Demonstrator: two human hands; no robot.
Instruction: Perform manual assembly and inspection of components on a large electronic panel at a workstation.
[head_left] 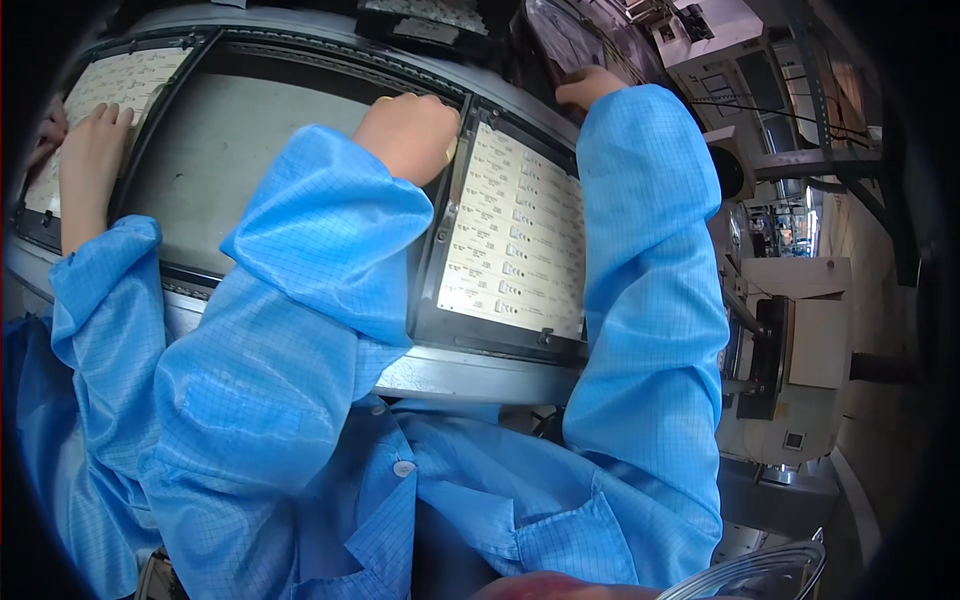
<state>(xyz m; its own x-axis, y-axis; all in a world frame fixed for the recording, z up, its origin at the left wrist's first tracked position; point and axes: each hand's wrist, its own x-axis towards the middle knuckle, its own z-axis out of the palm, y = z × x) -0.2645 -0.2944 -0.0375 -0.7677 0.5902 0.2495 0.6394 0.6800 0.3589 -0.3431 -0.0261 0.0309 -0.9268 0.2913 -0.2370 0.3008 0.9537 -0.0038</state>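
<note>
A pale panel of small circuit boards (520, 240) lies in a black carrier frame (490, 335) on a curved workbench. My left hand (410, 130) sits at the frame's upper left corner, fingers curled down over its edge beside the panel. My right hand (590, 85) is at the frame's far right corner, closed on the rim and partly hidden by my blue sleeve. Both of my forearms are in blue grid-pattern sleeves, one on each side of the panel.
Left of the panel is a black frame with a bare grey plate (250, 160). A co-worker's hand (90, 150) in a blue sleeve rests on another pale panel (120, 80) at far left. Dark trays (425, 25) sit behind; beige machinery (800, 340) stands right.
</note>
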